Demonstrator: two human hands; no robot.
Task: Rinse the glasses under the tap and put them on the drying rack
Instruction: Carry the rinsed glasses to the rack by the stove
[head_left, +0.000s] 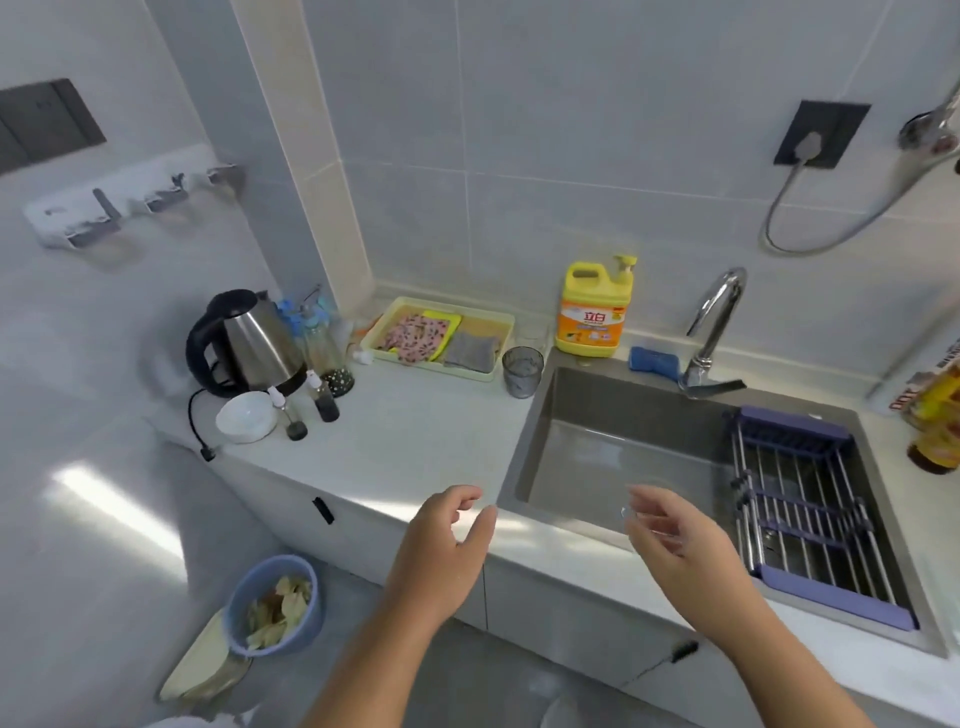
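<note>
Smoky grey ribbed glass tumbler (522, 371), upright at the desk's (415, 447) back edge, just beside the stainless steel sink's (550, 415) left rim. Purple-framed wire drying rack (810, 499) spans the sink's right end; chrome tap (714, 327) behind. Left hand (449, 551) and right hand (675, 545) hover at the desk's front edge, each grip loosely spread, grasping nothing.

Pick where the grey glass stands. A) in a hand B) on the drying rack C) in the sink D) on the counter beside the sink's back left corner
D: the grey glass stands on the counter, right of the tray.
</note>
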